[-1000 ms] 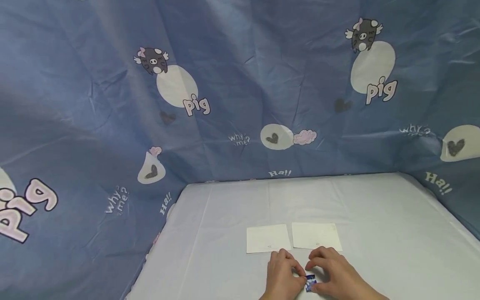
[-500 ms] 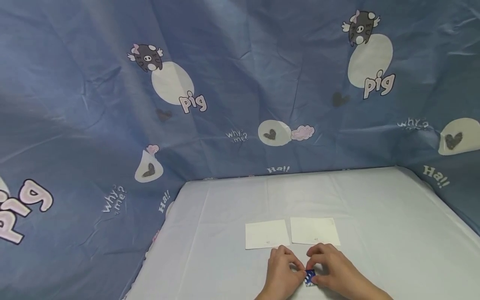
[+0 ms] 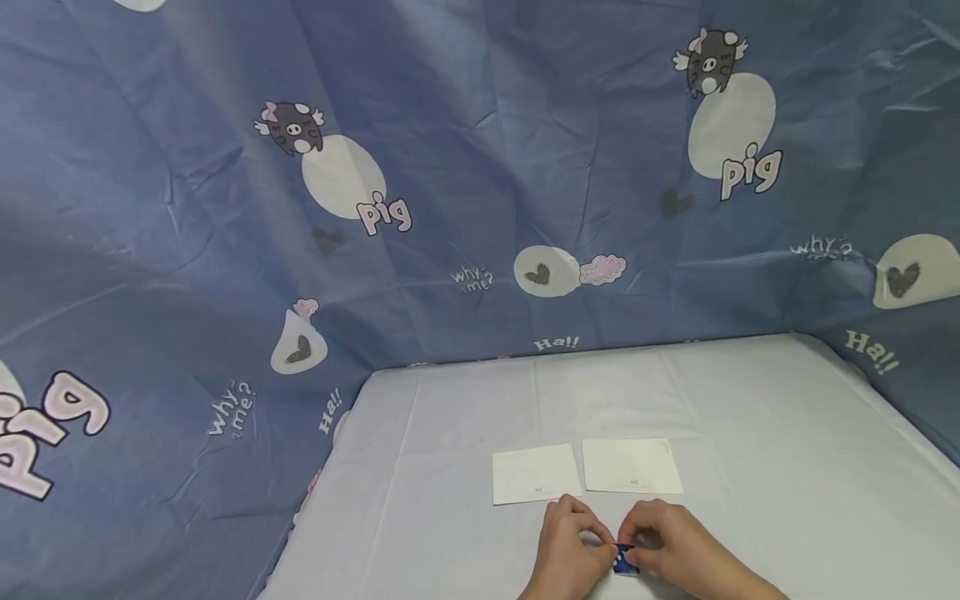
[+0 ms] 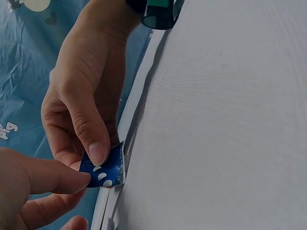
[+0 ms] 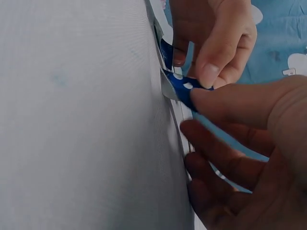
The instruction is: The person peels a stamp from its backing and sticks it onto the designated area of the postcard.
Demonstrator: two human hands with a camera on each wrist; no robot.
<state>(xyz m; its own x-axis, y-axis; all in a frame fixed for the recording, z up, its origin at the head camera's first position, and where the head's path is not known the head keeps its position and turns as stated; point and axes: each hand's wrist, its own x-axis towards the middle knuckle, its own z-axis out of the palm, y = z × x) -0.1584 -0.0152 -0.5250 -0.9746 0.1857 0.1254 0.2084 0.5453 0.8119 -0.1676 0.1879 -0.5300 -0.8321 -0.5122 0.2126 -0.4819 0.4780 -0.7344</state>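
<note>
Hands [image 3: 567,546] [image 3: 675,546] — side by side, curled inward | both pinching blue packet [image 4: 113,168]

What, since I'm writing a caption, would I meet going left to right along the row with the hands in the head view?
Left hand → small blue packet → right hand.

Can't really squeeze between the pinching fingers [image 4: 98,152] tbh, blocked by the blue packet [image 3: 625,561]. Could slide over white tabletop [image 3: 795,475] well out either side of those fingers, or above two flat cards [image 3: 536,475] just beyond.
</note>
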